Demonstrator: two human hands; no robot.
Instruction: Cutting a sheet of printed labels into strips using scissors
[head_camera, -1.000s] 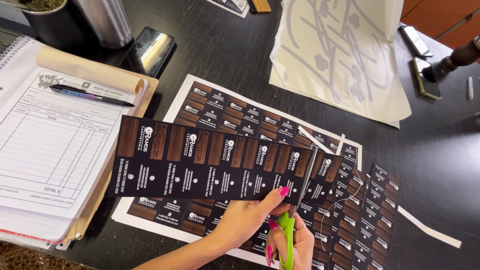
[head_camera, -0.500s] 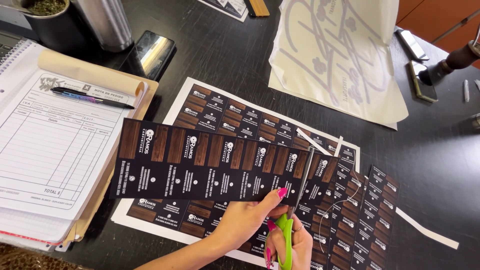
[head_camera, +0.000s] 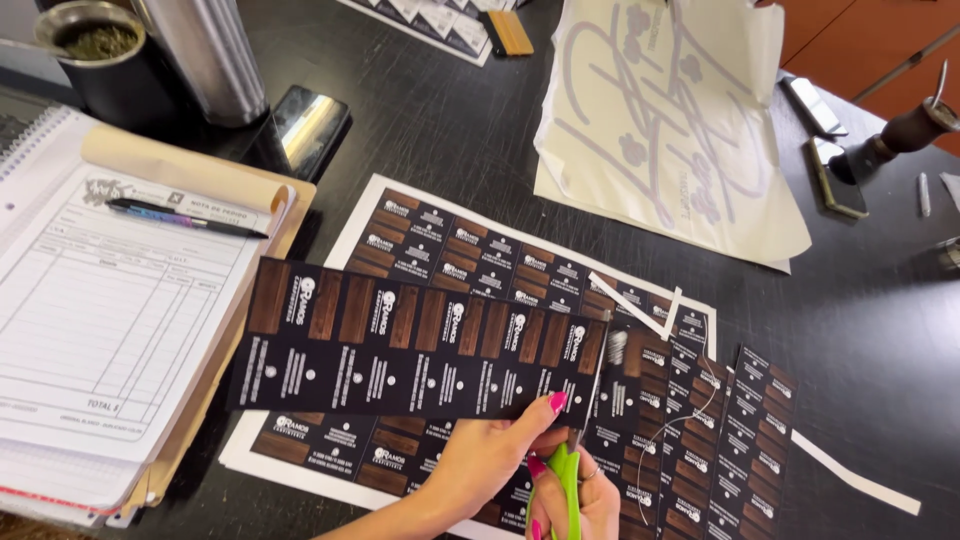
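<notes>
Card strip (head_camera: 420, 350): I see a long glossy printed strip, dark with brown wood-grain bars and small white print, held flat above the table, over the printed sheet; its right end meets the scissors.
Table (head_camera: 430, 130): dark, faintly grained top carrying everything here.
Order pad (head_camera: 110, 320): a white ruled form pad on the left, its top pages rolled back into a tan curl, with a dark pen (head_camera: 185, 217) lying across it.
Cream sheet (head_camera: 670, 120): large pale backing paper with grey looping shapes, upper right, edges lifted.
Printed sheet (head_camera: 470, 250): white-bordered sheet of the same dark cards, lying flat under the strip; cut strips (head_camera: 745, 440) of it lie beside it to the right, with thin white offcuts near them.
Left hand (head_camera: 490, 455): its grip is narrow, pinching the strip's lower edge near the right end, pink-nailed thumb on top.
Right hand (head_camera: 585, 495): its grip is closed around the green scissors (head_camera: 568, 480); plastic handles show, and the slim blade runs up along the strip's right edge.
Metal cup (head_camera: 95, 45): round, filled with greenish leaf, top left beside a steel flask (head_camera: 205, 55).
</notes>
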